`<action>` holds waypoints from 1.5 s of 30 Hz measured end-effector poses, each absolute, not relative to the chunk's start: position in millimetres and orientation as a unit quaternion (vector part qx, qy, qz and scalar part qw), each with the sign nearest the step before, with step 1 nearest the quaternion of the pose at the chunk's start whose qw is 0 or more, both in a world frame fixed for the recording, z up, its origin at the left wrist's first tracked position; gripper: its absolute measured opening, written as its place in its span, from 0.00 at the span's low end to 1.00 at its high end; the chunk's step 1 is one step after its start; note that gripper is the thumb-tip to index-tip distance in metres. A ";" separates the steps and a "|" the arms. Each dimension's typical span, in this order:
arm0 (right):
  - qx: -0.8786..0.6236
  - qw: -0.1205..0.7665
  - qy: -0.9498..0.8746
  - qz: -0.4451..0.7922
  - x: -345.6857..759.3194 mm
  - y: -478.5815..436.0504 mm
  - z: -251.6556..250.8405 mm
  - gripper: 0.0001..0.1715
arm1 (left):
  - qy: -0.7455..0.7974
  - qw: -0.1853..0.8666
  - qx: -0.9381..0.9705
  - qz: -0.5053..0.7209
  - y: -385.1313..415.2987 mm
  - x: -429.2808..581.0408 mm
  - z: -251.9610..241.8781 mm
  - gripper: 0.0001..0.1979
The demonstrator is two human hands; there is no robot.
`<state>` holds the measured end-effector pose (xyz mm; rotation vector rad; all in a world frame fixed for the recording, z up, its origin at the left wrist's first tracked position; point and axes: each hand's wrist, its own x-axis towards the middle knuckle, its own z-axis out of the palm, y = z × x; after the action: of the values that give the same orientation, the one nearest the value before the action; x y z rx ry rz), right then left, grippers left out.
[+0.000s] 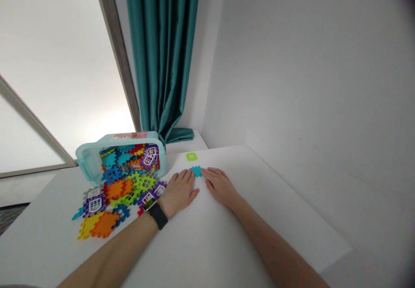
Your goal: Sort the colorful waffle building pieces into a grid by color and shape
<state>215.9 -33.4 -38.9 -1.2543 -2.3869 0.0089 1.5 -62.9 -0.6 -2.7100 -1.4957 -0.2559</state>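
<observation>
- Teal interlocking plastic tile lies flat at centre frame on a white tabletop, between the person's hands.
- Left hand rests palm down, fingers slightly spread and holding nothing, fingertips just beside the tile; a black wristwatch circles the wrist.
- Right hand rests palm down, fingers close together and not gripping, fingertips touching the tile.
- Lime-green plastic tile lies just above them.
- Pale aqua plastic bin lies tipped left of centre, with multicoloured plastic tiles heaped in and before it.
- Teal fabric curtain hangs at upper centre.
</observation>
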 end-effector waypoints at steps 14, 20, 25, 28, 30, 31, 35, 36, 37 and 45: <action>-0.447 0.230 -0.864 0.004 216.5 -33.3 -38.3 0.27 | -0.477 0.022 -0.874 -0.087 -64.2 -0.2 -2.9 0.26; -0.455 0.242 -0.857 0.007 216.0 -33.9 -37.6 0.30 | -0.470 0.007 -0.877 -0.098 -67.3 -4.9 -2.4 0.26; -0.457 0.250 -0.853 0.016 216.3 -37.8 -35.0 0.28 | -0.457 -0.001 -0.884 -0.098 -78.3 -15.5 15.1 0.23; -0.437 0.255 -0.862 0.032 215.1 -41.9 -31.4 0.25 | -0.460 0.007 -0.881 -0.111 -86.7 -30.9 27.6 0.18; -0.421 0.257 -0.869 0.035 211.0 -45.5 -27.4 0.23 | -0.468 0.015 -0.875 -0.121 -92.3 -45.3 33.5 0.16; -0.414 0.259 -0.872 0.034 207.2 -47.8 -24.9 0.22 | -0.472 0.018 -0.872 -0.126 -95.1 -53.4 35.8 0.16; -0.381 0.276 -0.882 0.036 178.7 -58.4 -12.9 0.19 | -0.490 0.024 -0.860 -0.142 -108.1 -90.4 41.7 0.14; -0.370 0.279 -0.885 0.041 168.9 -60.9 -9.9 0.18 | -0.496 0.026 -0.856 -0.145 -111.8 -100.6 43.0 0.14; -0.359 0.282 -0.889 0.047 158.3 -63.2 -7.2 0.18 | -0.505 0.029 -0.850 -0.148 -115.5 -111.3 44.2 0.14; -0.285 0.297 -0.906 0.100 74.9 -70.5 -2.7 0.16 | -0.570 0.054 -0.799 -0.184 -141.2 -201.9 40.8 0.14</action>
<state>74.9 -70.5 -2.7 -0.7578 -2.4089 0.2651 -201.9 -141.2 40.8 -2.4281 -1.7305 -0.5591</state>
